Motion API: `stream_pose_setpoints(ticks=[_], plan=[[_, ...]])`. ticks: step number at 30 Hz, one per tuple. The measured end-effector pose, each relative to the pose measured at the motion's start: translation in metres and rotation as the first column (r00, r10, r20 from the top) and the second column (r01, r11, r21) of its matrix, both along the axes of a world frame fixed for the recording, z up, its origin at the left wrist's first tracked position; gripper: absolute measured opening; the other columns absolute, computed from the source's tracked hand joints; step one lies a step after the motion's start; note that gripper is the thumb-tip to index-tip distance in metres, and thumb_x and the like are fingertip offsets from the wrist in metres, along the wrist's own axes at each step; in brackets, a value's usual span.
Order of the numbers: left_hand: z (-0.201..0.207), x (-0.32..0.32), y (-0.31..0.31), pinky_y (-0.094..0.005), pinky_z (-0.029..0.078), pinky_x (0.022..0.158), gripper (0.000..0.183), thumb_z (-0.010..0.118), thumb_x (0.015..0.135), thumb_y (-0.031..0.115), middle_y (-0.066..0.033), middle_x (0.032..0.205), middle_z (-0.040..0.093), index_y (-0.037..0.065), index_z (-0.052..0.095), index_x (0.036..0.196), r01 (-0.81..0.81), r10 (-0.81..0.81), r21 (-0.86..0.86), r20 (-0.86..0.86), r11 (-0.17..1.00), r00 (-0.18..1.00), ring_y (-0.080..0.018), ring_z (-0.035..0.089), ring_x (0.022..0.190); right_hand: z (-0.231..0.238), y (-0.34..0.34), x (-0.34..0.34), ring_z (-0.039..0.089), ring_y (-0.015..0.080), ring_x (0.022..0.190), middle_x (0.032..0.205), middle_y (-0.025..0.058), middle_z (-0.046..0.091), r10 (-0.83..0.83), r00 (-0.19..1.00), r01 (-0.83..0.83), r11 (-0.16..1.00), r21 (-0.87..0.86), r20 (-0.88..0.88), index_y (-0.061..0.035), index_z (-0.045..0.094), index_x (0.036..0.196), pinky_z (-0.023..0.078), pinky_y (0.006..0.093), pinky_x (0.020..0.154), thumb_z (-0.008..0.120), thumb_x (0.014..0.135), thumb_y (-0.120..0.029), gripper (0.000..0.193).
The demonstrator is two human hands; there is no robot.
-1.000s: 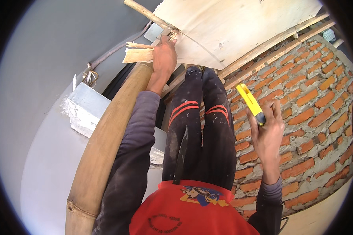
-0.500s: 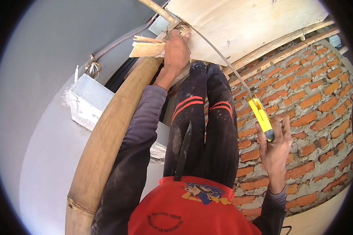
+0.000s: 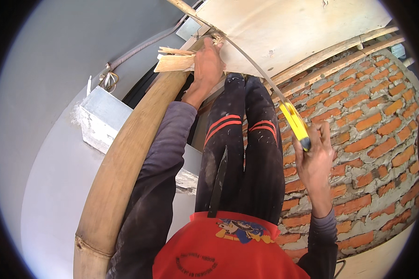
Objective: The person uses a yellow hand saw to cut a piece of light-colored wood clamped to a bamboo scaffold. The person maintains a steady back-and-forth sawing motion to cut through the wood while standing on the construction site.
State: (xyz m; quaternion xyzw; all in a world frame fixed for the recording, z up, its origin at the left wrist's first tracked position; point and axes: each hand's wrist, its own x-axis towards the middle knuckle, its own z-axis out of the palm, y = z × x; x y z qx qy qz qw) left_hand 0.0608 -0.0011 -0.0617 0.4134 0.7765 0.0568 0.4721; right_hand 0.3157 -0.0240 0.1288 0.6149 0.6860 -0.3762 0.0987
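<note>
My right hand (image 3: 315,160) is closed around the yellow handle of a handsaw (image 3: 293,122). Its long thin blade runs up and to the left, meeting the splintered upper end of a thick bamboo pole (image 3: 121,172). Just below the blade, my left hand (image 3: 208,65) grips the pole near that frayed end, fingers bent over it and partly hidden. A pale split piece of bamboo (image 3: 174,63) juts out to the left beside this hand. The pole slopes down along my left forearm to the lower left.
A pale wooden board (image 3: 284,32) lies ahead, with wooden battens (image 3: 330,58) along its edge. Rough brickwork (image 3: 358,162) fills the right side. To the left are a grey wall (image 3: 51,153), a concrete ledge (image 3: 100,116) and loose wires (image 3: 111,81). My legs stretch out between them.
My right hand and the saw have moved up and to the left, pushing the blade farther across the bamboo. My left hand stays almost where it was.
</note>
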Motion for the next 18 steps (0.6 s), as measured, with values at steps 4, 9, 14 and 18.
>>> stream_pose_setpoints(ticks=[4,9,14,18], plan=[[-0.007,-0.003,-0.011,-0.048,0.05,0.065,0.024,0.056,0.095,0.015,-0.0282,0.071,0.062,-0.004,0.042,0.093,0.047,-0.049,0.087,0.029,0.995,0.998,-0.0434,0.064,0.065,0.001,0.003,-0.01,0.063,0.0297,0.062,0.096,0.0116,0.05,-0.022,0.999,0.024,0.999,0.043,-0.046,-0.0003,0.062,0.096,0.05,0.0397,0.052,0.073,0.077,-0.01,0.025],[-0.02,-0.008,-0.021,-0.0501,0.049,0.066,0.031,0.062,0.091,0.017,-0.0297,0.071,0.062,-0.006,0.042,0.097,0.08,-0.074,0.181,-0.039,0.98,0.997,-0.0467,0.063,0.07,0.002,-0.002,0.0,0.063,0.0305,0.062,0.096,0.0112,0.051,0.005,1.0,-0.004,1.0,0.025,-0.02,-0.0009,0.061,0.094,0.052,0.0397,0.052,0.075,0.074,-0.01,0.026],[-0.014,-0.004,-0.016,-0.0528,0.048,0.065,0.034,0.067,0.086,0.012,-0.0325,0.073,0.06,-0.007,0.042,0.098,0.094,-0.094,0.161,-0.004,0.983,0.996,-0.0502,0.061,0.074,-0.036,0.004,-0.03,0.063,0.0323,0.063,0.098,0.0123,0.052,0.05,0.998,-0.049,0.998,0.034,-0.036,-0.0022,0.059,0.097,0.053,0.0417,0.053,0.074,0.074,-0.009,0.028],[-0.012,-0.01,-0.015,-0.0531,0.049,0.065,0.035,0.069,0.083,0.008,-0.0327,0.074,0.06,-0.007,0.042,0.099,0.125,-0.114,0.15,-0.08,0.981,0.99,-0.0509,0.061,0.075,-0.027,0.004,-0.01,0.065,0.0312,0.066,0.097,0.0121,0.052,-0.004,0.996,0.008,0.999,0.039,-0.094,-0.0015,0.06,0.096,0.054,0.0418,0.054,0.074,0.074,-0.007,0.026]])
